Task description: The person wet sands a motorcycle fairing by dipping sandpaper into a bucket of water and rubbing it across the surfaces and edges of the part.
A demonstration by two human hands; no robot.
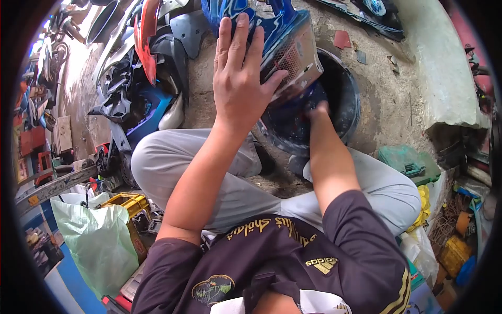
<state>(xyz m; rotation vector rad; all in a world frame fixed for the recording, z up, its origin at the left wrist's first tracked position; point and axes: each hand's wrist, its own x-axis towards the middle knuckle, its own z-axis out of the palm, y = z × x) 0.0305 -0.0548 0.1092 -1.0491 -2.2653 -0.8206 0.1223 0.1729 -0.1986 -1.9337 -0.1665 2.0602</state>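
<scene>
My left hand [240,76] lies flat on a glossy blue plastic part [277,31], with its fingers stretched out and the thumb apart. The part is held tilted over the rim of a black bucket [353,89], and a pale, perforated surface [300,60] shows on its near side. My right hand [318,111] reaches down into the bucket, beside the lower edge of the part. Its fingers are mostly hidden in the dark interior, and what they touch cannot be made out.
Black, blue and red plastic panels [151,99] are piled at the left. A dark panel [374,18] lies at the top right. A pale ledge [444,78] bounds the right side. A green case [408,161], a plastic bag [94,235] and a yellow crate [128,202] lie near my legs.
</scene>
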